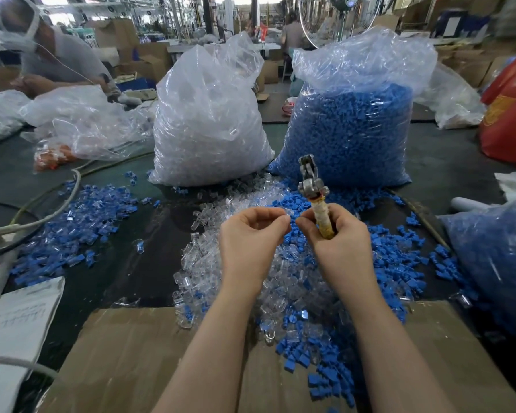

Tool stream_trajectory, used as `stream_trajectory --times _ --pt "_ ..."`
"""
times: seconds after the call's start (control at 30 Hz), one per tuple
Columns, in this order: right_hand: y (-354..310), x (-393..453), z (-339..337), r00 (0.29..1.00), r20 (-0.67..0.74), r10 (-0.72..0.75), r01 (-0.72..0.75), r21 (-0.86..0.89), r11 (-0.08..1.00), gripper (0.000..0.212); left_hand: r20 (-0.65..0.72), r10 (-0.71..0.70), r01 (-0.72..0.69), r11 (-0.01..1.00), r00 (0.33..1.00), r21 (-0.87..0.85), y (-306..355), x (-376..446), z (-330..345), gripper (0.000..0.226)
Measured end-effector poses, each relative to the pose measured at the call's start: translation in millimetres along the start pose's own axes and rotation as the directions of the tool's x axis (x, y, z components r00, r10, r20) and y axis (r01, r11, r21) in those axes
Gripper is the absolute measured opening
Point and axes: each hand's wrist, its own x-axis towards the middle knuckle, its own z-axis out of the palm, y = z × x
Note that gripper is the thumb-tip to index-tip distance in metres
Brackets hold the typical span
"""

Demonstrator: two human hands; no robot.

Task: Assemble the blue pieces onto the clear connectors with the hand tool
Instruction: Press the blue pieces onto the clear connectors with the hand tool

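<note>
Head view from my end: left hand (252,234) pinches a clear connector (287,212) at its fingertips, right hand (331,234) grips the tool (313,192), metal head pointing up, fingertips nearly meeting the left's. Loose blue pieces (396,257) and clear ones litter the counter (447,162) below, with full bags (346,135) behind.

blue pieces (396,260): small, matte, strewn loose over the bench, thickest at right and near centre.
clear connectors (209,263): small, see-through, heaped mid-bench, mixed with blue ones.
held connector (287,212): clear, pinched up above the heap.
hand tool (313,189): metal head upward, slightly tilted, handle wrapped in yellowed tape.
</note>
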Motion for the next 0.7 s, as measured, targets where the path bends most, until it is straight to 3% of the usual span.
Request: stream_trajectory --times 0.27,0.7 --pt "1.9 0.7 0.0 0.998 -0.06 0.002 -0.002 0.002 1.0 0.014 -0.007 0.128 -0.126 0.984 0.992 0.128 0.1 -7.3 6.6 0.021" --pt "1.0 0.2 -2.3 0.998 -0.051 0.04 -0.044 -0.074 0.996 0.013 -0.015 0.218 -0.211 0.959 0.976 0.188 -1.2 -10.3 8.9 0.021"
